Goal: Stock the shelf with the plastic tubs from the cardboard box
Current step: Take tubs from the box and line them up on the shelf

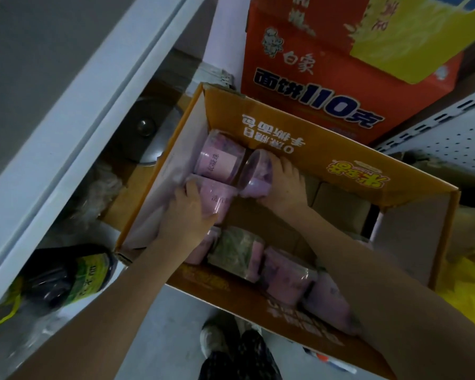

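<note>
An open orange cardboard box (299, 138) sits below me and holds several pink plastic tubs lying on their sides. My left hand (188, 209) grips one pink tub (217, 197) at the box's left wall. My right hand (285, 185) curls round a second pink tub (255, 176) near the far wall, tilted with its clear lid towards me. A third tub (220, 157) lies in the far left corner, untouched. More tubs (283, 272) lie in a row along the near wall under my right forearm.
A red printed carton (313, 86) stands behind the box with a yellow carton (412, 34) on it. A white shelf edge (74, 111) runs along the left, a dark bottle (66, 272) below it. White perforated shelving (450, 135) is at right. My shoe (217, 335) is on the floor.
</note>
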A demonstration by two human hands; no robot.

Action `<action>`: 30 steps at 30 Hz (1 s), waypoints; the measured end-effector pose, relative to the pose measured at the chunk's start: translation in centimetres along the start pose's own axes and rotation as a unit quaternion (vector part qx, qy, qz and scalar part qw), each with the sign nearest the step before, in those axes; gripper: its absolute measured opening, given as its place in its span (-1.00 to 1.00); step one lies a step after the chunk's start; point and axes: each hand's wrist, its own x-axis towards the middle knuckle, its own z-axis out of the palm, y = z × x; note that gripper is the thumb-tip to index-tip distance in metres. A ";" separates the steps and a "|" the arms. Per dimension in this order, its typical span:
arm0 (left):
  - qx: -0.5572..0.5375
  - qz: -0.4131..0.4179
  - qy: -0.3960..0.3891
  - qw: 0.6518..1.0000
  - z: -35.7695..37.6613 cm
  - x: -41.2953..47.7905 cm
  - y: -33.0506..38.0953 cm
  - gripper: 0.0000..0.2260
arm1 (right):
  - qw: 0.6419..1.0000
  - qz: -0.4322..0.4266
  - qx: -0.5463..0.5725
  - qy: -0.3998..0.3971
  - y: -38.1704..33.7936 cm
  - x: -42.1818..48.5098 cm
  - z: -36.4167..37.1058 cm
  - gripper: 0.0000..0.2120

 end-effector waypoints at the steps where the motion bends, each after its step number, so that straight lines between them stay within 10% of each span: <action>1: -0.011 -0.011 0.000 1.000 0.3 0.3 0.0 -0.27 | 1.000 -0.001 -0.005 -0.001 0.0 0.1 -0.1 0.03; 19: -0.010 -0.162 -0.050 0.985 2.4 2.4 3.4 0.02 | 0.986 0.025 0.151 0.070 2.3 -4.1 -3.9 0.01; 24: -0.152 -0.196 -0.035 0.968 1.6 3.0 3.1 -0.04 | 0.979 0.008 0.174 0.109 2.3 -6.1 -5.6 -0.02; 30: -0.246 -0.055 0.031 0.967 -1.9 -1.5 3.4 -0.04 | 0.956 0.042 0.257 0.132 0.5 -9.2 -9.6 -0.03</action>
